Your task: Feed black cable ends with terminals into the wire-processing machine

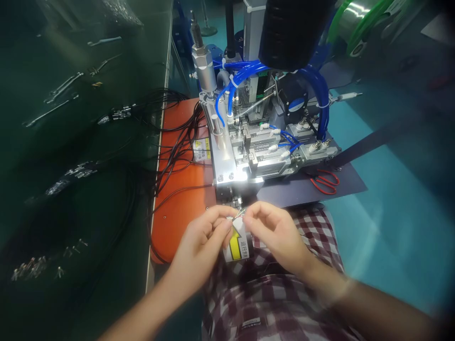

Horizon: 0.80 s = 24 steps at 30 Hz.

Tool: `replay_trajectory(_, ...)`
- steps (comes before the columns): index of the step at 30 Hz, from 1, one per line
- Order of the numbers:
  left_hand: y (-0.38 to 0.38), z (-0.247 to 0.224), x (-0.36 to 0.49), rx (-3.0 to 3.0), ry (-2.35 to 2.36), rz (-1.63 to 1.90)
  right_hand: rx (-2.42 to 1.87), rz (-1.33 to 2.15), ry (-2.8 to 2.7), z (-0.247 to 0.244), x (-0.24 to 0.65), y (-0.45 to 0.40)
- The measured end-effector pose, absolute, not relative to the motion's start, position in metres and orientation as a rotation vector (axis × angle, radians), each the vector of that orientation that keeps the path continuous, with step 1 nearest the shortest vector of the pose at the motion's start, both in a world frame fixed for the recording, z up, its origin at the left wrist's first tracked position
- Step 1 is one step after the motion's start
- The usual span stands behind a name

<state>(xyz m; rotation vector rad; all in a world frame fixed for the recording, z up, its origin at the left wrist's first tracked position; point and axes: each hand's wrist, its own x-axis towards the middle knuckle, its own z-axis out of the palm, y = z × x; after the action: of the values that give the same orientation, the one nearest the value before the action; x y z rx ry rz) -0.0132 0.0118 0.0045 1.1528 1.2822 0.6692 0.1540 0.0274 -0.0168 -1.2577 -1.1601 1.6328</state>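
Observation:
My left hand (209, 232) pinches a thin cable whose fine wires (240, 214) fan out to the right. Thumb and fingertips of my right hand (272, 225) close on the far ends of these wires; the tips themselves are too small to make out. Both hands meet just in front of the metal machine (256, 151), above a white label with a yellow arrow (235, 246). Several black cables (177, 156) lie over the orange base (181, 203) to the left of the machine.
Blue air hoses (249, 73) arch over the machine. Red-handled scissors (326, 182) lie on the grey plate (284, 192) at right. A green-rimmed solder wire spool (359, 23) hangs top right. On the dark table (88, 227) are several cable bundles (74, 175) and small metal parts (31, 267).

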Motion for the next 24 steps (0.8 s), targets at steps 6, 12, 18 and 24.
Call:
replay_trajectory(6, 0.015, 0.012, -0.012, 1.2, 1.362, 0.65, -1.276, 1.566, -1.273, -0.016, 0.156, 0.025)
replay_trajectory(12, 0.015, 0.013, -0.007, 1.064, 1.353, 0.748, -1.289, 1.555, -1.339, -0.011, 0.159, 0.026)
replay_trajectory(18, 0.019, 0.014, -0.007, 0.815, 1.2, 0.706, -1.219, 1.665, -1.228, -0.006, 0.158, 0.027)
replay_trajectory(24, 0.02, 0.013, -0.008, 0.747, 1.178, 0.674, -1.27, 1.664, -1.253, -0.007, 0.156, 0.02)
